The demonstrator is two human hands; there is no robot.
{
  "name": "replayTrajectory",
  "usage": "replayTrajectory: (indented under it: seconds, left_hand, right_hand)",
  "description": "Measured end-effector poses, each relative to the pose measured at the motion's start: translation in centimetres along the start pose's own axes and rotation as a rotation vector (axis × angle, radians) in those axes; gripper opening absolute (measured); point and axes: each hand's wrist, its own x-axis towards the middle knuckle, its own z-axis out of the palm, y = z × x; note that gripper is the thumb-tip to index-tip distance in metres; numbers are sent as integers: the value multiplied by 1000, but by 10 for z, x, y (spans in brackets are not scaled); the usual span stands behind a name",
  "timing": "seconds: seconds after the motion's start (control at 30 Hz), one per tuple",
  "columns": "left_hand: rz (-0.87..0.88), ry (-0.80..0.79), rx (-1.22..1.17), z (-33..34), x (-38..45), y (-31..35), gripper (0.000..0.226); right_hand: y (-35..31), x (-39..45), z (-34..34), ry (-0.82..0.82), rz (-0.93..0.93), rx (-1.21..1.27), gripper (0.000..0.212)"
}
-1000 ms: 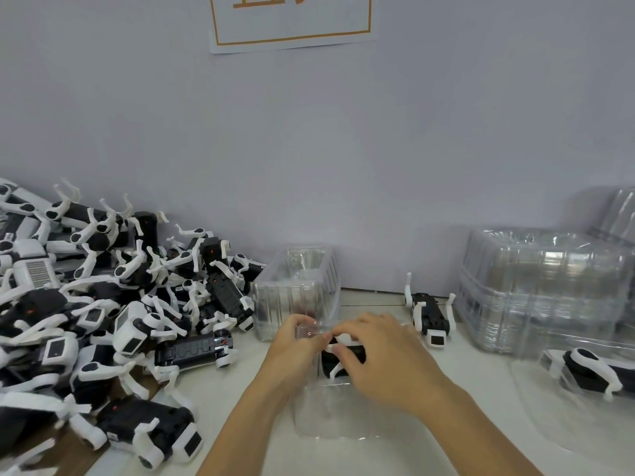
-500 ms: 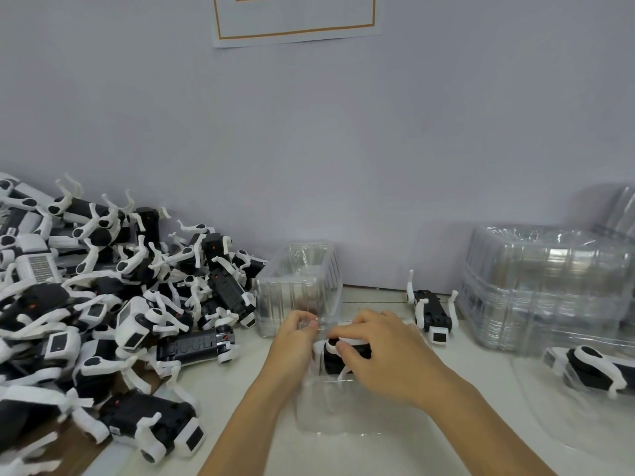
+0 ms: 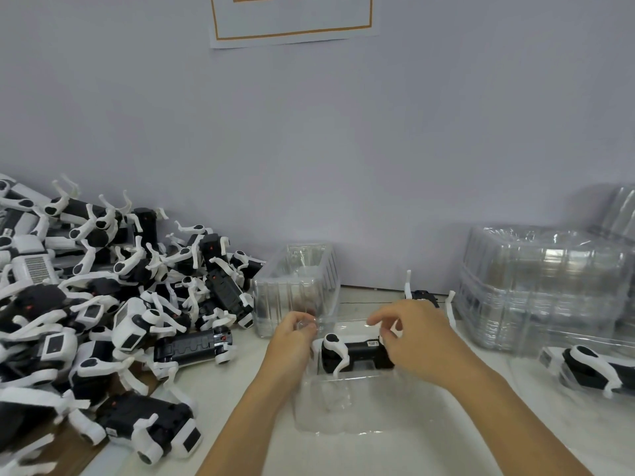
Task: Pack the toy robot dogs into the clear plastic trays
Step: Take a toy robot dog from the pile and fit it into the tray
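Head view: black-and-white toy robot dog (image 3: 355, 353) lies in the clear plastic tray (image 3: 338, 405); left hand (image 3: 292, 341) pinches the tray's far rim, right hand (image 3: 417, 338) hovers with loosely curled, empty fingers. Seating looks nearly done; next, press it home.

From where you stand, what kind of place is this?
Probably a toy factory's packing bench: a heap of black-and-white toy robot dogs on the left, stacks of clear plastic trays on the right, and one dog in a tray at the front.
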Motion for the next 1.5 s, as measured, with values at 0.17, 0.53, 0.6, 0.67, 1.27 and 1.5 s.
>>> replayTrajectory:
  seconds: [0.17,0.53,0.6,0.67,1.27,1.5]
  left_hand:
    - [1,2,-6,0,-1,1,16]
    - [-7,22,-14,2,-2,2,17]
    - [-8,26,-4,2,-1,2,18]
    - [-5,22,-3,2,-1,2,19]
    - [34,27,-31,4,0,1,17]
    - [31,36,-19,3,-1,2,15]
  right_hand:
    - [11,0,1,-7,63,112,18]
    - [13,6,15,80,115,118,14]
    - [11,6,12,56,118,108,13]
    - [9,4,8,41,108,98,19]
    - [-26,-7,21,-116,-246,-14,26]
    - [-21,-4,18,-97,-183,151,34]
